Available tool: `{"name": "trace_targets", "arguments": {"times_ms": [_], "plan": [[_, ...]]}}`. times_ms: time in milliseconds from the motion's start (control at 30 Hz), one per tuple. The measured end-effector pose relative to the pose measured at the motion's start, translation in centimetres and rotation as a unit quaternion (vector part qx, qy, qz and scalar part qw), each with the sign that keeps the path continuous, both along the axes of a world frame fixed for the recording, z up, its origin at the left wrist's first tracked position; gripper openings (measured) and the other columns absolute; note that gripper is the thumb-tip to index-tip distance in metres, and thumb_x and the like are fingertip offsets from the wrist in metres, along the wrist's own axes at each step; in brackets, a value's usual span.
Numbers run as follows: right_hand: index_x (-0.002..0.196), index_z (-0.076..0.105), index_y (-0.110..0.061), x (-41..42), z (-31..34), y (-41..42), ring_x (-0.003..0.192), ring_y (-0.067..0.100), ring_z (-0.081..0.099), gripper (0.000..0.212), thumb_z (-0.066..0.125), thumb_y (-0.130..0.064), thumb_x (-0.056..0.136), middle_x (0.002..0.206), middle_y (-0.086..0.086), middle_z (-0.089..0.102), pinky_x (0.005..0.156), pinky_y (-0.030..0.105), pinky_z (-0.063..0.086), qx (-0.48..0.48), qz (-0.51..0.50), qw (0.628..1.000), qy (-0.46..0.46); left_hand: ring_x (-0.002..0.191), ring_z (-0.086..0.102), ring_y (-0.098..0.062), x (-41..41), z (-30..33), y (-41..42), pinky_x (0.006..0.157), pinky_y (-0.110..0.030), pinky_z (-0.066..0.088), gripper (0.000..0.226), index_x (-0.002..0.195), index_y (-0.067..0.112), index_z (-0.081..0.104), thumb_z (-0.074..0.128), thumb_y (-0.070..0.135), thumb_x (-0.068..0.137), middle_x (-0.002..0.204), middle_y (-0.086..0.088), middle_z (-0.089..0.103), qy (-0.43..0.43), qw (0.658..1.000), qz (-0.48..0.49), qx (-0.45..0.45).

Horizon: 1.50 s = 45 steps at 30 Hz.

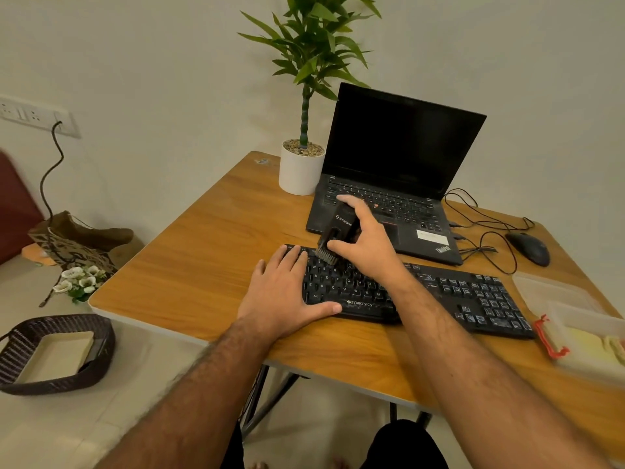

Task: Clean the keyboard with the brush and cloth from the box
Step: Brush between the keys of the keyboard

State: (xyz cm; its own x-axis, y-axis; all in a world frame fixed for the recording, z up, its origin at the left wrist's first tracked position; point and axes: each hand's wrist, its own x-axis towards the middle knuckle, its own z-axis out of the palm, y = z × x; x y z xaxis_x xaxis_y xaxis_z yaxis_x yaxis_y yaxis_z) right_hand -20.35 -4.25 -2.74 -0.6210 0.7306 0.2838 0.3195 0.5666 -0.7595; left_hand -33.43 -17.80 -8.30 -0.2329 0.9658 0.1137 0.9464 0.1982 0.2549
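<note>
A black keyboard [470, 299] lies across the wooden table [203, 252]. My right hand [367, 245] grips a black brush [336, 231], its grey bristles touching the keyboard's upper left keys. My left hand [282, 296] rests flat on the keyboard's left end, fingers spread, thumb along the front edge. At the table's right edge stands a clear plastic box [581, 340] with a red clasp; a pale yellow cloth [605, 348] lies inside it, and the box's clear lid [548, 289] lies just behind.
An open black laptop [402, 184] stands behind the keyboard, a white potted plant [301, 167] to its left. A black mouse [529, 248] and cables lie at the right rear. Left of the table are a woven basket [50, 353], a bag and white flowers.
</note>
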Motion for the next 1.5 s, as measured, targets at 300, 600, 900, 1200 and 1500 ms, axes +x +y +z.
{"name": "trace_targets", "arguments": {"times_ms": [300,600,900,1200,1500], "plan": [[0.141,0.038,-0.038,-1.2,0.3,1.5,0.097,0.010,0.065,0.078,0.077,-0.010,0.079,0.116,-0.008,0.061,0.086,0.036,0.058,0.024,-0.039,0.999,-0.021,0.153,-0.001,-0.016,0.0,0.0,-0.1,0.124,-0.050,0.011,0.124,0.160,0.016,0.012,0.031,0.097,0.068,0.167,0.002,0.009,-0.009,1.000,0.004,0.002],[0.143,0.037,-0.037,0.3,0.6,2.5,0.097,0.011,0.062,0.078,0.075,-0.009,0.081,0.123,-0.003,0.060,0.080,0.021,0.055,0.067,-0.059,0.994,-0.056,0.153,0.000,-0.016,0.0,0.1,0.0,0.124,-0.050,0.011,0.124,0.159,0.016,0.013,0.034,0.097,0.068,0.167,0.002,0.009,-0.014,1.000,0.006,0.000],[0.140,0.038,-0.043,0.7,0.4,1.8,0.086,0.003,0.063,0.078,0.074,-0.008,0.081,0.120,-0.002,0.060,0.068,0.011,0.050,0.061,0.003,0.994,-0.093,0.153,0.001,-0.016,0.0,0.1,0.0,0.124,-0.049,0.011,0.126,0.159,0.015,0.014,0.033,0.098,0.067,0.167,0.002,0.011,-0.009,1.000,0.010,0.003],[0.141,0.039,-0.039,0.4,0.1,1.2,0.097,0.003,0.063,0.078,0.076,-0.007,0.081,0.109,-0.022,0.055,0.083,0.022,0.056,0.003,-0.015,1.000,-0.023,0.153,0.002,-0.016,0.0,0.1,-0.1,0.124,-0.049,0.011,0.135,0.159,0.015,0.012,0.033,0.102,0.058,0.167,0.002,0.011,-0.010,1.000,0.009,0.001],[0.141,0.037,-0.042,1.4,0.5,1.3,0.093,0.007,0.063,0.079,0.076,-0.009,0.081,0.114,-0.008,0.059,0.072,0.014,0.052,0.028,-0.067,0.996,-0.046,0.153,0.001,-0.016,0.1,0.2,-0.1,0.124,-0.049,0.011,0.136,0.159,0.015,0.012,0.034,0.101,0.056,0.167,0.002,0.010,-0.003,1.000,0.012,-0.005]]}}
